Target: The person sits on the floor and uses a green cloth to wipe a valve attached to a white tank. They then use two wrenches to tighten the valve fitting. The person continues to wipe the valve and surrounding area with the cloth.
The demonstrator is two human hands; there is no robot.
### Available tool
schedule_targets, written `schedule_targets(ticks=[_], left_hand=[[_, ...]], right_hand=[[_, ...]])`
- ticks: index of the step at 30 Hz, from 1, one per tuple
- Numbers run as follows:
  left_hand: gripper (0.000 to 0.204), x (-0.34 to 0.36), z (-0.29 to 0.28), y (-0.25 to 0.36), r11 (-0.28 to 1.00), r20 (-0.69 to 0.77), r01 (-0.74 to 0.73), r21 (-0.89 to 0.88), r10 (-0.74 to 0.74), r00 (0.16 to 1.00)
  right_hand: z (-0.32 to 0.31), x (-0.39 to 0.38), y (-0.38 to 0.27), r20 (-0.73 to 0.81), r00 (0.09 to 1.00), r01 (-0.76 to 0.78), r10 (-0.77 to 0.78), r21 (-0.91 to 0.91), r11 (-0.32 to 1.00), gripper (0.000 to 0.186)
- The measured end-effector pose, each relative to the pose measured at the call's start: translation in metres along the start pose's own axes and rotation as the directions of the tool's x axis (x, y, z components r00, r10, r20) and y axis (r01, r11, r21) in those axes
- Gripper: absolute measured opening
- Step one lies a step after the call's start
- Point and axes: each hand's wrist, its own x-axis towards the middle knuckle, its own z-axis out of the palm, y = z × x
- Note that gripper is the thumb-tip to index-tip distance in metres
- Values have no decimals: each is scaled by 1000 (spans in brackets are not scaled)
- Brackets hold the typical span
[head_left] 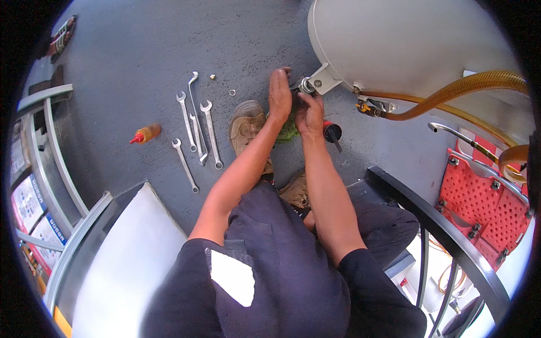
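Observation:
Both arms reach forward to a metal bracket point(328, 79) on the end of a large pale tank point(417, 39). A shiny round metal fitting point(307, 85) sits at the bracket's outer end. Left of it, my left hand point(279, 96) is raised with its fingers stretched out, the tips bending toward the fitting. My right hand point(310, 114) is just below the fitting, its fingers curled in against a dark part. What those fingers hold is mostly hidden. Under my wrists lies a bright green cloth point(287, 132). Beside my right wrist is a red-and-black round container point(332, 132).
Several wrenches point(210, 135) lie on the grey floor to the left, with a brass piece point(212, 77) and a nut point(232, 92). An amber bottle point(147, 134) with a red tip lies farther left. Amber hoses point(451, 101) run at right, above a black curved rail point(445, 242).

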Motion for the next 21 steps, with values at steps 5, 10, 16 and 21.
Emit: schedule_targets(ticks=[5,10,16,21], left_hand=[[54,-7,5,13,977,167,17,211,-53,984],[49,-1,9,-7,993,162,57,100,-73,984],[39,5,10,-23,994,180,11,106,-31,983],[37,3,9,-16,996,198,8,88,-25,980]], right_hand=[[11,14,-12,-13,996,-78,87,337,938,29],[-1,44,22,-184,981,0,65,332,943,30],[-3,36,20,-266,964,70,1,257,964,29],[2,31,20,-321,946,108,-39,199,974,27]])
